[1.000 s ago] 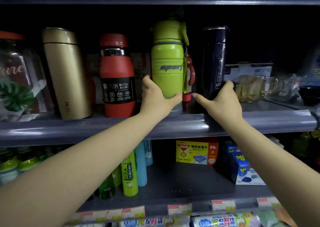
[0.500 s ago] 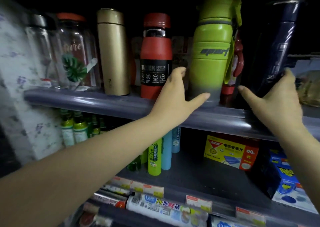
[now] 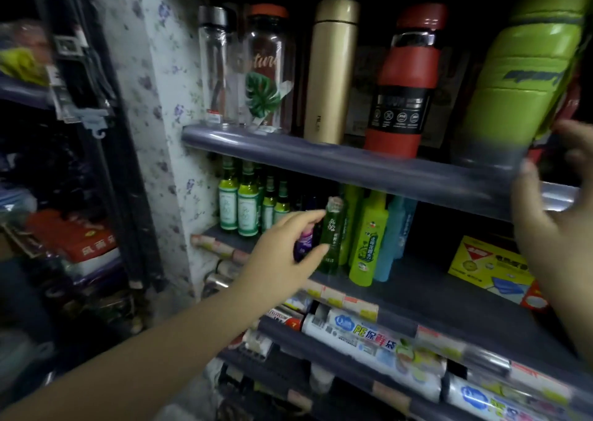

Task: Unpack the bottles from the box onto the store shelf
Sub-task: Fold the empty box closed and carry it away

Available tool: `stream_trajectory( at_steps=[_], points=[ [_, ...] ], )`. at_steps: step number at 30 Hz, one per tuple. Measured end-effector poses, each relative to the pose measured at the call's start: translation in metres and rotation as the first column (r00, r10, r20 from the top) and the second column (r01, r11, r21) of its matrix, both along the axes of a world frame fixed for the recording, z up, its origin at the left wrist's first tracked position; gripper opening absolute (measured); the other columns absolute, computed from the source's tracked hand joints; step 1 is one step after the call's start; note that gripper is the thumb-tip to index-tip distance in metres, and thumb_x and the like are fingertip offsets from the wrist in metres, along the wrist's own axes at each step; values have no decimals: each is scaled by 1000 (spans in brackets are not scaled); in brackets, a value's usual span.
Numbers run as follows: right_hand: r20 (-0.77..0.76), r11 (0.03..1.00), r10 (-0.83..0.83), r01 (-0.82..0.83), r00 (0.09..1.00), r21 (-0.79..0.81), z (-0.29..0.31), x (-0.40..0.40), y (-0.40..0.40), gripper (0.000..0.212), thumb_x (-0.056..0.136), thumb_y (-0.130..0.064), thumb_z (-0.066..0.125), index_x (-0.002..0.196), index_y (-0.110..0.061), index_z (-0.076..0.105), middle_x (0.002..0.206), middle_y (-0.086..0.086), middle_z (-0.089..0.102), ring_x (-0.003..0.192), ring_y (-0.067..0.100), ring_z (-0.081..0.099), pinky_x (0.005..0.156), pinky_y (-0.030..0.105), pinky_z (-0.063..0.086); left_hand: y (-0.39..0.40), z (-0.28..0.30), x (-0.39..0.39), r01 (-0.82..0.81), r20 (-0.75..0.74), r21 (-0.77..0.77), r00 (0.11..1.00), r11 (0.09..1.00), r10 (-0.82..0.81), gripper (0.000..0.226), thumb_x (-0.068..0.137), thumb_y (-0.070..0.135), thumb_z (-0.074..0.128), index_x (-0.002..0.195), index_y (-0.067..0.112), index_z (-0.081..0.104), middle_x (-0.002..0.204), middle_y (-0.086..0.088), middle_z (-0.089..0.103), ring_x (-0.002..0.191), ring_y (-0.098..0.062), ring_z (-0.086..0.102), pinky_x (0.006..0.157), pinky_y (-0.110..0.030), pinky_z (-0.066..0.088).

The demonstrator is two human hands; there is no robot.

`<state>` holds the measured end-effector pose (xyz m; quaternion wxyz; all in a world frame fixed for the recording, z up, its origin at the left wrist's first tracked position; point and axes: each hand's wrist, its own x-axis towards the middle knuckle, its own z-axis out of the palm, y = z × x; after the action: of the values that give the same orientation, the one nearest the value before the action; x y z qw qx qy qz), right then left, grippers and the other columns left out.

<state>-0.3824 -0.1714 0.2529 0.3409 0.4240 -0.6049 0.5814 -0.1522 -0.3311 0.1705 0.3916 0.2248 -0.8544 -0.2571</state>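
Head view, near to far. Item one: my left hand (image 3: 282, 253), fingers loosely spread and holding nothing, in front of the middle shelf (image 3: 417, 295), close before a slim green bottle (image 3: 330, 244) that stands upright at that shelf's front edge. Item two: my right hand (image 3: 552, 215), blurred, fingers splayed and empty, at the lip of the upper shelf (image 3: 321, 156), its fingertips just beside the grey base of the lime sports bottle (image 3: 526, 80). That bottle stands on the upper shelf, long axis roughly vertical and leaning in this wide view, up and slightly left of the right hand; the right hand is plainly the nearer. I judge it placed and released. Item three: further left along the upper shelf, upright in a row, the red vacuum bottle (image 3: 404, 80), the gold flask (image 3: 330, 70), and two clear glass bottles (image 3: 247, 64). Room: a narrow gap between red and lime. Box: not in view.
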Motion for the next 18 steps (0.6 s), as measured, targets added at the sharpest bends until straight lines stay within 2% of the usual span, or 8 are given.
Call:
stream_trajectory(
  at_steps=[2,3,5,7,10,15,16,18],
  points=[
    [9,977,168,-168,986,132,-29,29,-20,41,95,-26,53,129,-4,50,126,17,55,119,20,50,104,37,41,-2,-31,34,-68,68,65,996,996,63,50,93,28,59,140,32,42,135,18,45,121,6,43,91,4,31],
    [47,946,260,-264,965,186,-45,53,-35,41,94,-26,53,129,-5,50,126,14,56,119,19,52,103,36,42,-2,-47,51,-103,109,82,990,991,94,50,94,30,57,140,34,40,134,20,43,121,6,41,88,6,29],
    [192,842,439,-476,878,255,-81,106,-55,45,91,-35,53,131,-13,50,128,5,57,121,15,54,104,35,43,0,-81,86,-179,189,88,969,980,160,50,94,32,56,141,33,40,134,21,42,120,6,42,87,4,29],
    [328,734,527,-614,784,289,-113,151,-74,46,90,-42,51,132,-23,49,130,-4,56,123,7,52,103,29,43,5,-113,123,-250,246,117,945,961,216,50,93,31,57,141,31,42,133,20,42,119,2,45,91,-2,31],
    [485,554,574,-749,660,363,-162,222,-90,36,94,-40,53,130,-35,46,132,-17,52,123,-6,47,98,16,42,17,-163,178,-347,295,191,913,918,284,48,92,26,59,138,25,46,135,11,48,123,-7,49,95,-7,31],
    [645,380,529,-834,551,401,-241,308,-105,39,93,-30,57,132,-25,50,129,-17,52,117,-17,45,93,5,39,48,-243,264,-505,402,376,845,777,354,51,91,29,58,139,19,44,140,3,48,128,-15,47,97,-11,29],
    [683,328,516,-856,517,400,-256,322,-104,40,93,-29,57,132,-24,50,130,-17,52,117,-17,45,93,4,38,57,-258,279,-530,423,419,833,737,358,52,90,33,56,138,16,46,140,-1,50,127,-17,48,98,-12,29],
    [743,241,480,-885,466,399,-288,345,-100,43,93,-29,56,135,-23,49,133,-11,52,121,-5,48,93,5,40,77,-291,306,-581,449,452,804,677,390,62,83,44,44,132,9,52,133,-8,56,121,-17,53,96,-12,29]
  ],
)
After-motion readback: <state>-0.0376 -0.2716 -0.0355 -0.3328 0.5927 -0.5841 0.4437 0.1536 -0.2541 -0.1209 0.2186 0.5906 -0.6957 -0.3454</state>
